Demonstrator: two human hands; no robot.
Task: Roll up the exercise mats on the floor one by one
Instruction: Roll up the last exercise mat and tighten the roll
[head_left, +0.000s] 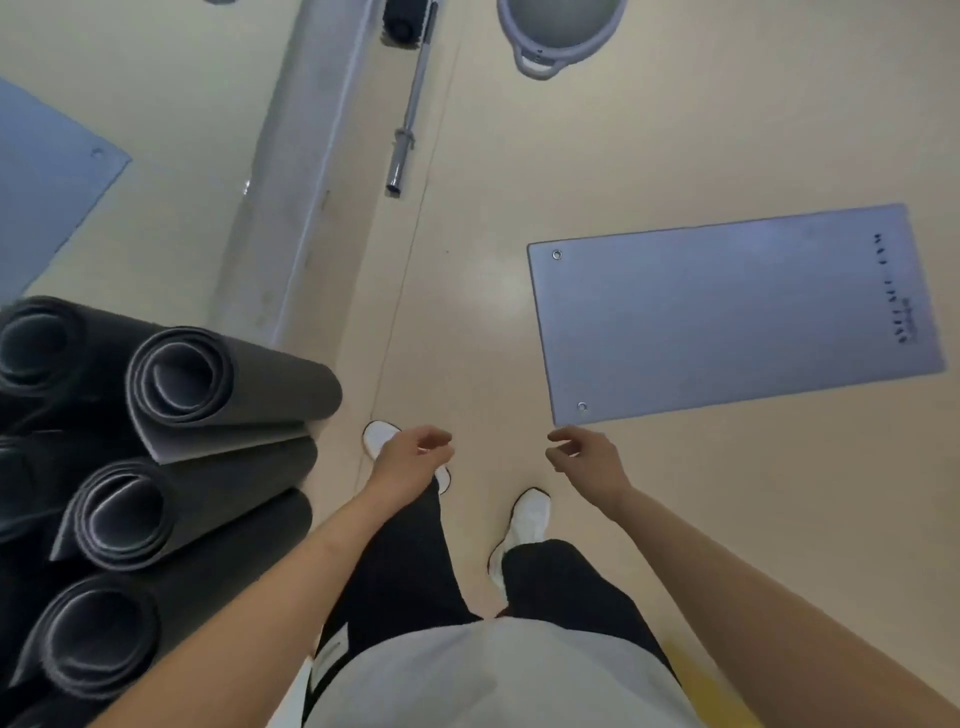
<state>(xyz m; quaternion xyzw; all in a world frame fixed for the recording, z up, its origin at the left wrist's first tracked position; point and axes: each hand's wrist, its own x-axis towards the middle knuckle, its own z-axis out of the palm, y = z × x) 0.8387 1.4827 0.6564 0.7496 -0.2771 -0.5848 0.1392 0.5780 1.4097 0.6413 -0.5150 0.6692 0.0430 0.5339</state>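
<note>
left hand (413, 457) and right hand (584, 456) hang loosely curled and empty; the mat (727, 317) lies flat on the floor (519, 156) just beyond the right fingertips, probably light, soft and springy, so take its near short edge at both corners.

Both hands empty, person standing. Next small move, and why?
Probably step toward the flat mat ahead on the right and bend to its near short edge. The left hand and right hand hold nothing, that mat lies unrolled close by, and the rolled mats are already stacked on the left.
</note>
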